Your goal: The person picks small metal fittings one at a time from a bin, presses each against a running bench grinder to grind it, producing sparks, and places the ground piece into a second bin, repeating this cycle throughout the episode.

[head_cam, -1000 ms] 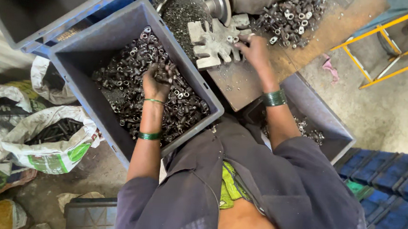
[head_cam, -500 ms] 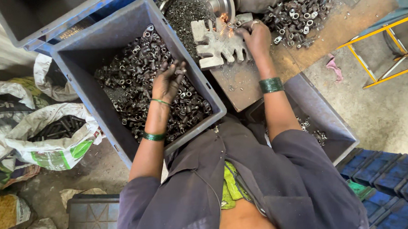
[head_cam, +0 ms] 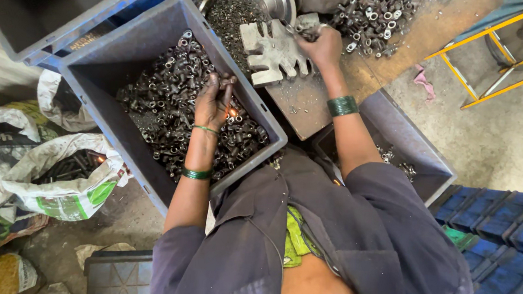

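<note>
My left hand (head_cam: 214, 102) hovers over a grey plastic crate (head_cam: 96, 76) of small dark metal parts (head_cam: 167, 99) and grips a few of those parts between its fingers. My right hand (head_cam: 320, 44) reaches forward to a pale metal fixture with finger-like slots (head_cam: 271, 51) on the wooden bench and is closed on a small metal part at the fixture's top edge, beside a round machine disc (head_cam: 280, 1). Green bangles sit on both wrists.
A heap of finished metal parts (head_cam: 375, 18) lies on the bench (head_cam: 312, 102) behind the fixture. A second grey bin (head_cam: 418, 156) sits at the right. White sacks (head_cam: 59, 183) lie on the floor left. Blue crates (head_cam: 498, 228) and a yellow frame (head_cam: 491, 58) stand right.
My left hand has lifted out of the heap of parts with a few pieces in it. My right hand has shifted slightly on the fixture toward the machine disc.
</note>
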